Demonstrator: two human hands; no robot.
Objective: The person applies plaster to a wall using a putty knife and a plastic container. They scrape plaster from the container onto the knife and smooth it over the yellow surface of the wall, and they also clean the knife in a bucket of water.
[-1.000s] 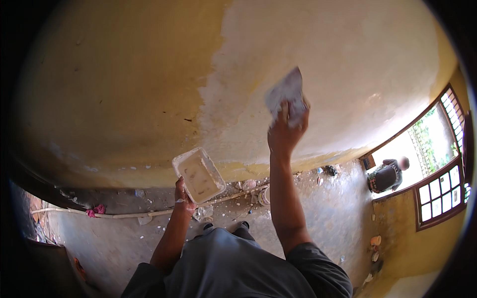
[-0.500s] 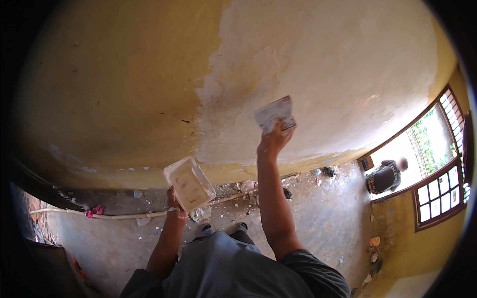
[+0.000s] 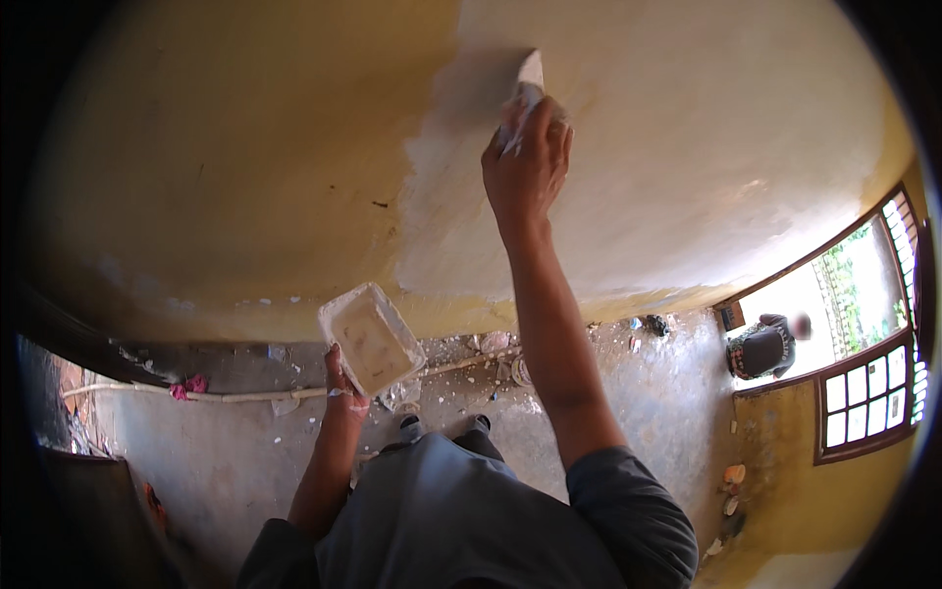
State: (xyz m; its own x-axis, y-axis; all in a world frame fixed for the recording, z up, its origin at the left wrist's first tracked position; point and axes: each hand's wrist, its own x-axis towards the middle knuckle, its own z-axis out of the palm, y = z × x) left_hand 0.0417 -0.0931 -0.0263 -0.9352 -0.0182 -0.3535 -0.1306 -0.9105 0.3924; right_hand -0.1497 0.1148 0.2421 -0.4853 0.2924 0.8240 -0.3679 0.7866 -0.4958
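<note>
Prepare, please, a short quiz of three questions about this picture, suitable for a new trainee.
1. True or false: the left hand holds the rectangular tub upside down.
2. What does the right hand hold?
3. Choose the colour of the other person's shirt: A) white; B) red; C) dark.

Key:
1. False; its open side shows.
2. A flat whitish tool, partly hidden by the hand.
3. C.

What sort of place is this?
Probably a room being done up, maybe in a house. The yellow wall is partly covered by a pale coat, the left hand holds a tub of pale paste, and the grey floor is speckled with white.
</note>
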